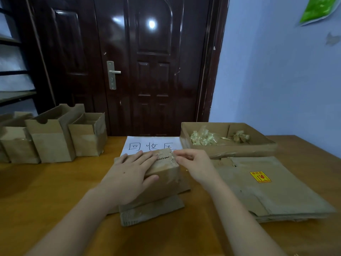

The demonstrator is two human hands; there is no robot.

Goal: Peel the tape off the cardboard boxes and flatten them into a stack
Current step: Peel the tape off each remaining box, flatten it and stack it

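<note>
A small cardboard box [164, 179] stands on the wooden table [46, 191] in front of me, its lower flaps spread out underneath. My left hand [129, 174] lies flat on the box top, fingers straight, thumb against its near side. My right hand [193, 164] is at the top right edge of the box, its fingertips pinching the end of the clear tape [173, 154] along the seam. To the right lies a stack of flattened boxes [273, 193] with a yellow and red sticker.
Several upright open boxes [51, 137] stand at the left of the table. A shallow cardboard tray [245, 151] at the back right holds crumpled tape. A white paper sheet [147, 144] with handwriting lies behind the box. A dark door is beyond the table.
</note>
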